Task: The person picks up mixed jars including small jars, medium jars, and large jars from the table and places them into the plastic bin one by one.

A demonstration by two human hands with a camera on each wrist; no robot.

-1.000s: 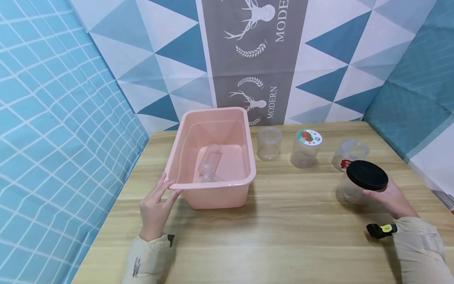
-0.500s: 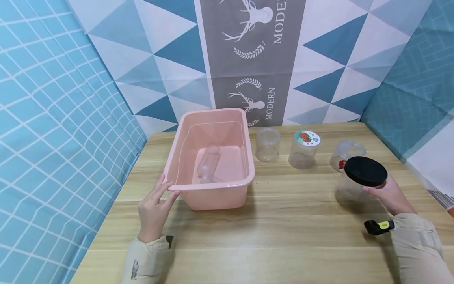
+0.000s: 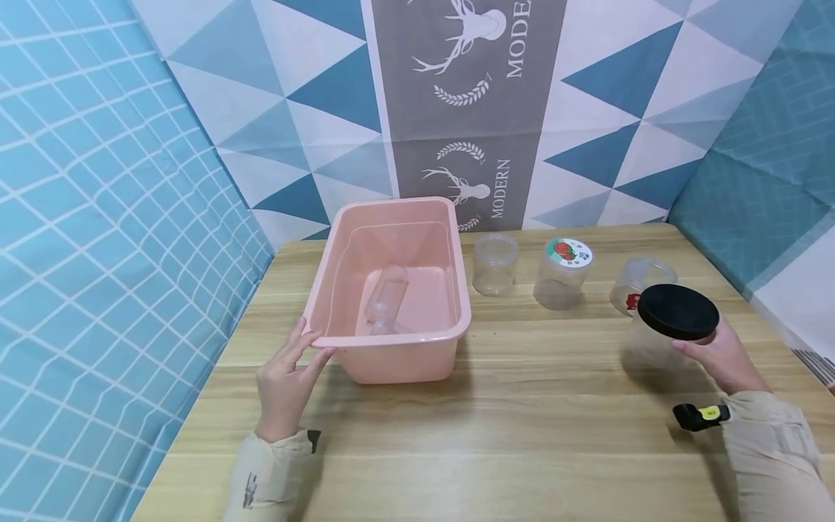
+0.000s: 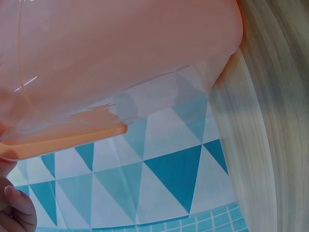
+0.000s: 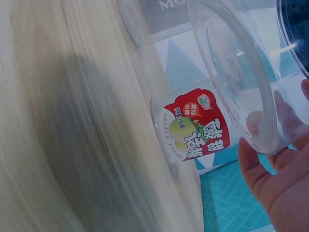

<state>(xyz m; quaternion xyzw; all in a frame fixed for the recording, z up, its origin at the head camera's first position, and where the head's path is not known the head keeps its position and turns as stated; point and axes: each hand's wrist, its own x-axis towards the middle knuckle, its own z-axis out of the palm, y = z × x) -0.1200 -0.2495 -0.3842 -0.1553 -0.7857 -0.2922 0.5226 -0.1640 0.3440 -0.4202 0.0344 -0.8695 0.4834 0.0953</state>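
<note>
My left hand pinches the rim of the pink plastic tub at its near left corner, thumb in front. Inside the tub lie clear plastic bottles or jars, partly hidden by the wall. On the right, my right hand grips a clear jar with a black lid from its right side. In the right wrist view the base of this clear jar is off the table, and a jar with a red label stands behind it.
Along the back of the wooden table stand a plain clear jar, a jar with a tomato-picture lid and the red-labelled clear jar. Patterned cloth hangs behind and at both sides.
My right hand has raised the black-lidded jar slightly, moving it a little away from me. The left hand and the tub have stayed in place.
</note>
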